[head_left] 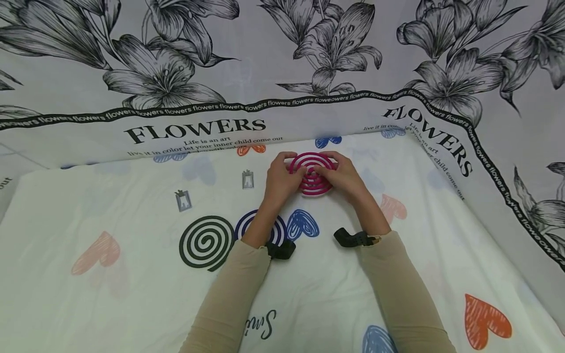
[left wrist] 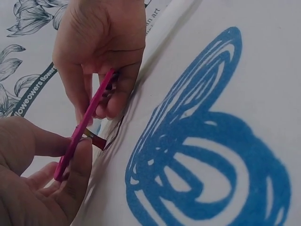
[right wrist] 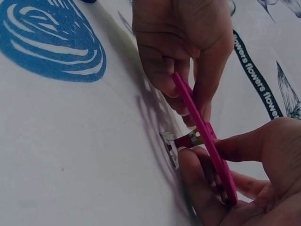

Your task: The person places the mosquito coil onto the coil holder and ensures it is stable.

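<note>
Both hands hold a pink mosquito coil [head_left: 314, 194] near the far edge of the white cloth. It is tilted up off the cloth, a thin edge-on strip in both wrist views. My left hand [head_left: 282, 176] pinches its left side and my right hand [head_left: 346, 176] its right, the thumbs meeting near its centre. Behind the coil, the right wrist view shows a small shiny metal piece [right wrist: 186, 140] by the right fingers, mostly hidden; its kind is unclear. A dark green coil [head_left: 181, 243] lies flat at left. Beside it, my left forearm partly covers a dark blue coil [head_left: 284, 230].
Two small metal stands, one nearer [head_left: 183, 200] and one farther [head_left: 247, 179], lie on the cloth left of my hands. The cloth [head_left: 145, 304] has printed hearts and soft wrinkles. Beyond its far edge rises a flower-printed curtain [head_left: 256, 63].
</note>
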Action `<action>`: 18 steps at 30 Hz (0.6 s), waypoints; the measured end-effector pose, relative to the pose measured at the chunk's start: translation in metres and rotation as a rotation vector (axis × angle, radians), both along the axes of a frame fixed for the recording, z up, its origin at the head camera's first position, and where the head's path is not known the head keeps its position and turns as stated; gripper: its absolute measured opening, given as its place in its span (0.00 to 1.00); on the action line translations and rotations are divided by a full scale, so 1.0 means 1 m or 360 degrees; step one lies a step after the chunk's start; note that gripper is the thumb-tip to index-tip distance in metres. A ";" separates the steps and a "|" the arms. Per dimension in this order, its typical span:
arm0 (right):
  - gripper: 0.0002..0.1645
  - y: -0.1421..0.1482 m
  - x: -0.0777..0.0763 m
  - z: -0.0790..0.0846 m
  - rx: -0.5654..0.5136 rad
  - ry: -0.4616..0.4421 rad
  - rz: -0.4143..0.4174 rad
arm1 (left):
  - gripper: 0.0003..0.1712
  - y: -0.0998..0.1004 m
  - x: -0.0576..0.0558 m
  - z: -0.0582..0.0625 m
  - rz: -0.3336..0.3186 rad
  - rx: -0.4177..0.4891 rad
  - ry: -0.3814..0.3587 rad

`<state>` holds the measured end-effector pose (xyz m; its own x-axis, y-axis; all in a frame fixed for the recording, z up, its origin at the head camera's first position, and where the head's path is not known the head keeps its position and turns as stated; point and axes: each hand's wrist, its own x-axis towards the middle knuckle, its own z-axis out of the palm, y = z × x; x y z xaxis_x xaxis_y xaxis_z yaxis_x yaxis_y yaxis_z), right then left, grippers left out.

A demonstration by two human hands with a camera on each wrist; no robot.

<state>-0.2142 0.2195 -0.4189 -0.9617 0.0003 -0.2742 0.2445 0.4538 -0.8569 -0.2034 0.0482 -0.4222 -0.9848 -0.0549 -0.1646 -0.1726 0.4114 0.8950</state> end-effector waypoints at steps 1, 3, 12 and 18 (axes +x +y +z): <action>0.36 0.000 0.000 0.000 0.0006 -0.0001 0.0006 | 0.31 0.000 0.000 0.000 0.0000 -0.0002 0.0002; 0.37 0.000 0.000 0.001 0.0026 0.0003 0.0012 | 0.31 -0.001 0.000 0.002 -0.0010 0.0000 0.0005; 0.39 0.001 0.001 0.006 0.0083 0.0029 -0.0004 | 0.34 0.000 0.001 0.007 -0.0032 0.0007 -0.0006; 0.38 0.000 0.002 0.009 0.0060 0.0043 0.0000 | 0.34 -0.001 0.000 0.008 -0.0026 0.0035 -0.0002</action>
